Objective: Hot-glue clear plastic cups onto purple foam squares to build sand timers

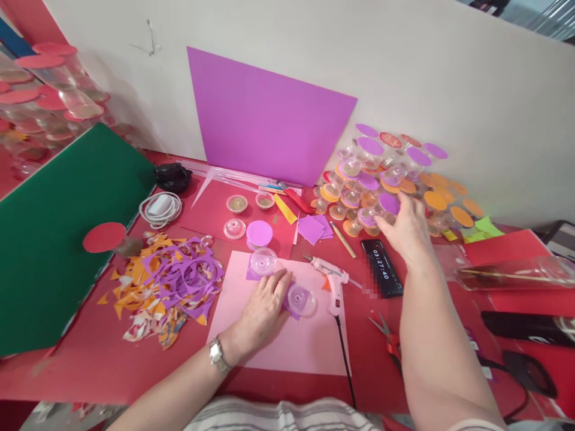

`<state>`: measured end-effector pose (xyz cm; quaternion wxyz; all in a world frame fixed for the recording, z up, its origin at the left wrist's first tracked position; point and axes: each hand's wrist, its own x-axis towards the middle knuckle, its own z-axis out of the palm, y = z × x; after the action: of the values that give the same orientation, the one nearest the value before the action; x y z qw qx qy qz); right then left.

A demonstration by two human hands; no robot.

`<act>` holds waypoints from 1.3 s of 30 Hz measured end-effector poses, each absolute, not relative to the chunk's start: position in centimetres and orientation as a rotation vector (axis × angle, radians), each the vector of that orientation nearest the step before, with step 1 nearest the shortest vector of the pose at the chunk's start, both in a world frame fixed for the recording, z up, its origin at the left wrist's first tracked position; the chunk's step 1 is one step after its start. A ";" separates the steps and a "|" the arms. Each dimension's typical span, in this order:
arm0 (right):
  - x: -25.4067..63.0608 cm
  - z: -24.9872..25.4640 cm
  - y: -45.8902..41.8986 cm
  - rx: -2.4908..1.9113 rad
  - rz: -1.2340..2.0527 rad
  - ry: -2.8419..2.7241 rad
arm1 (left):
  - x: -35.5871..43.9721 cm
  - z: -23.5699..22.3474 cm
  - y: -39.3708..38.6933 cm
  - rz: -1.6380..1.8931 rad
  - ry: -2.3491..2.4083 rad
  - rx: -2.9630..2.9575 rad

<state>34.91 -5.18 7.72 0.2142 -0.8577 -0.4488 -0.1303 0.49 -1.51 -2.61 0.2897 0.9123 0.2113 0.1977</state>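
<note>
Striped shirt (283, 416) seen nearest, btm edge. L hand (265, 302) laid over pink sheet (287, 353), fingers together, btwn clear lids (263, 261) on purple sqs (294, 315). R hand (408, 230): thumb parted from fingers at purple disc (389, 204); grip can't be told.

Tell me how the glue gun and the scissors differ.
The glue gun is mostly pale pink, while the scissors have red on their handles. The glue gun trails a black cord; the scissors have none. The glue gun lies on the pink sheet, the scissors on the red tabletop. Neither is in a hand.
</note>
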 end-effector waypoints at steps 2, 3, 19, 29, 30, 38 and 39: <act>33.7 8.5 -6.2 -2.326 -0.460 -1.292 | 0.5 -2.5 -1.5 0.509 0.556 2.436; 33.1 9.0 -6.6 -2.292 -0.500 -1.315 | 0.5 -2.4 -1.5 0.495 0.555 2.434; 18.6 8.4 1.0 -1.730 0.290 -2.032 | 0.7 -1.3 -2.0 0.417 0.569 2.425; 15.6 6.1 4.8 -1.861 0.315 -2.127 | 0.7 -1.1 -2.3 0.412 0.575 2.433; 15.4 6.1 4.9 -1.862 0.304 -2.119 | 0.6 -1.2 -2.3 0.416 0.575 2.435; 18.9 12.0 1.3 -1.692 -0.113 -1.890 | 0.6 -2.1 -2.0 0.468 0.546 2.452; 20.3 13.2 0.1 -1.700 -0.199 -1.833 | 0.6 -2.2 -2.0 0.475 0.543 2.452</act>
<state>20.26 0.14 13.25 0.3115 -0.6443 -0.6944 -0.0754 0.57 -1.96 -2.17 0.2888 0.9185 0.2033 0.1778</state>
